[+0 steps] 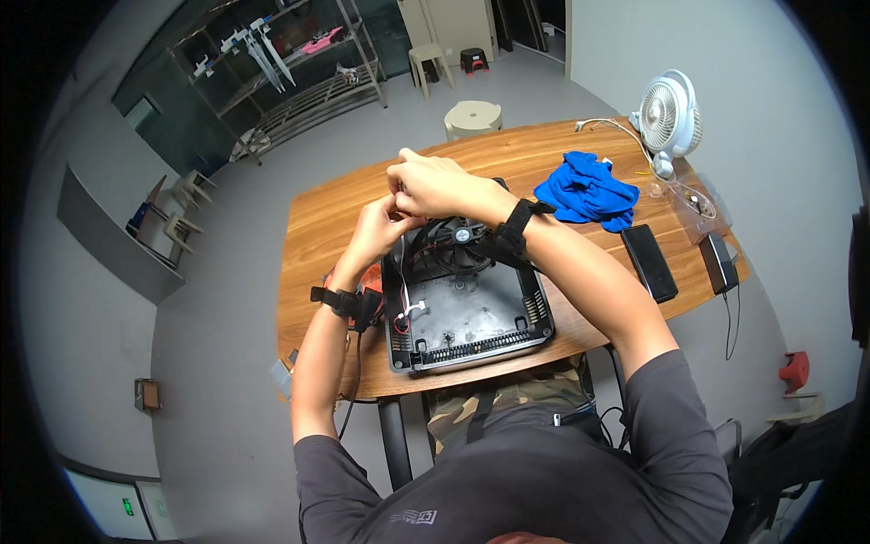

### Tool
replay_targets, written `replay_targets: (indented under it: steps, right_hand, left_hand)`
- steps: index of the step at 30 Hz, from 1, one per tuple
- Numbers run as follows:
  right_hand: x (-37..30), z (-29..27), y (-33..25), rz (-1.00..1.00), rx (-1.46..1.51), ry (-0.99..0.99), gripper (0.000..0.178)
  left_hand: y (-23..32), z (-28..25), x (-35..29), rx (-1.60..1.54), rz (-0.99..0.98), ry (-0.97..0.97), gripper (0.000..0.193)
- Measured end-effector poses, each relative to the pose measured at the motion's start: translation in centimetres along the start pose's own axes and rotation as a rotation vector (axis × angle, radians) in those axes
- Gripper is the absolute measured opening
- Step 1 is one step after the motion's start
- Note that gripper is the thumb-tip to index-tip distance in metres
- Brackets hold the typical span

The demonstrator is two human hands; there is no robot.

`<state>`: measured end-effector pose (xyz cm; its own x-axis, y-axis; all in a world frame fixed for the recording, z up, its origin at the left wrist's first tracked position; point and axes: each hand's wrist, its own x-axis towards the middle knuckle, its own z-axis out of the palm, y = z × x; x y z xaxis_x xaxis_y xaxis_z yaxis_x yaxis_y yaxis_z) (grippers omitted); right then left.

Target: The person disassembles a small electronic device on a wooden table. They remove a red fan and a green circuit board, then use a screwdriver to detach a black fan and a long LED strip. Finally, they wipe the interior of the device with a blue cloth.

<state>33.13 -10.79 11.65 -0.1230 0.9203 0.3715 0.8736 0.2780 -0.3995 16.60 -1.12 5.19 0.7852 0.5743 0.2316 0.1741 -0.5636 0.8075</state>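
A dark gray shirt point(544, 453) is sitting closest to the camera, down at 6 o'clock. Both arms are stretching up from it, and black straps are going around both wrists. The right arm is slanting in from 5 o'clock, and the left arm is rising from 7 o'clock. The right hand point(439, 189) is bending over, with its fingers curling down. The left hand point(373, 234) is meeting it just below, with its fingers curling in too. I cannot tell if either hand is gripping something, because the fingertips are hiding.

Seen from the hands, the wooden table point(313, 222) is showing brown wood at 9 o'clock, and its far edge is running close by at 12 o'clock. A blue cloth point(589, 190) is lying bunched up at 3 o'clock. A red thing point(372, 279) is peeking out by the left wrist, at 7 o'clock.

The big black tray point(480, 317) is lying flat at 5 o'clock from the hands, near the table's close edge. Its black fan point(464, 238) is sitting inside, just beside the hands and partly under the right arm.
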Motion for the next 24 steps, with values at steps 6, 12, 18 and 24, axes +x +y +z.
replay_targets:
  steps: [6,12,18,24]
  right_hand:
    - [1.5,0.8,0.1,-0.024,-0.055,0.001,0.034]
    - [2.8,1.8,-0.6,-0.074,-0.060,-0.011,0.024]
    - [2.7,2.8,-1.3,-0.116,-0.250,0.131,0.024]
    - [3.5,1.6,-2.2,-0.007,-0.569,0.021,0.016]
  left_hand:
    - [0.6,1.4,-0.1,0.203,0.003,0.072,0.025]
    - [0.3,0.1,-0.5,-0.115,-0.024,-0.026,0.028]
    - [0.5,0.5,-1.2,-0.012,-0.068,0.114,0.028]
    - [1.3,1.7,0.2,0.409,-0.066,0.261,0.042]
